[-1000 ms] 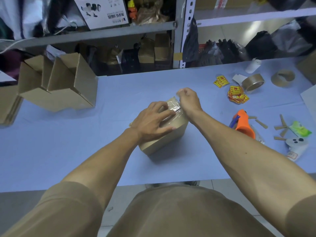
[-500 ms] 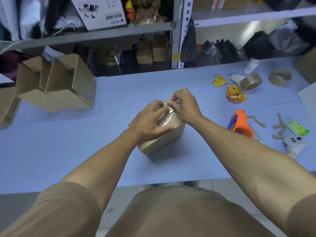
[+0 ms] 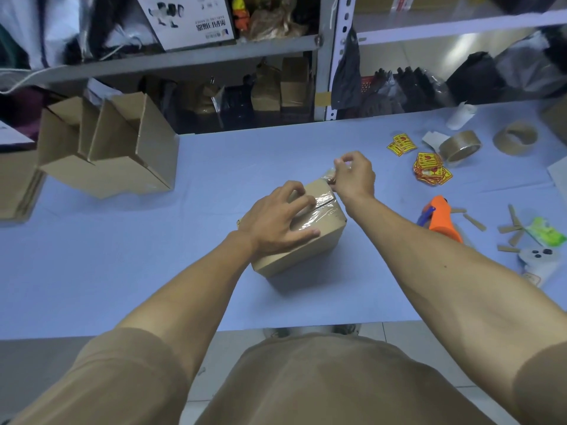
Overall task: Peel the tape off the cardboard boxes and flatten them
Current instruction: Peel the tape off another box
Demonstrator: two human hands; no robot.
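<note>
From the head view, a small brown cardboard box (image 3: 302,233) sits in the middle of the pale blue counter (image 3: 122,271). Clear shiny tape (image 3: 310,211) runs along the top seam of the small box.

The left hand (image 3: 277,220) lies flat on top of the small box, with its fingers (image 3: 302,197) spread and straight, pressing down on the tape. The right hand (image 3: 352,176) is at the far corner of the small box. Its fingers (image 3: 340,162) are curled and pinch a loose end of the tape, lifted a little off the corner.

In front of the small box, the counter is bare up to its near edge. To the left of the small box there is also a wide bare part. Far to the left stand two open brown cardboard boxes (image 3: 113,148), leaning together, near the back edge.

To the right of the small box lies an orange plastic tool (image 3: 441,220). Further right are small brown cardboard strips (image 3: 474,222). Behind those are yellow and red stickers (image 3: 429,171) and two rolls of brown tape (image 3: 458,145), well apart from the small box.

Behind the counter stands a grey metal shelf (image 3: 184,58) full of bags and boxes.
</note>
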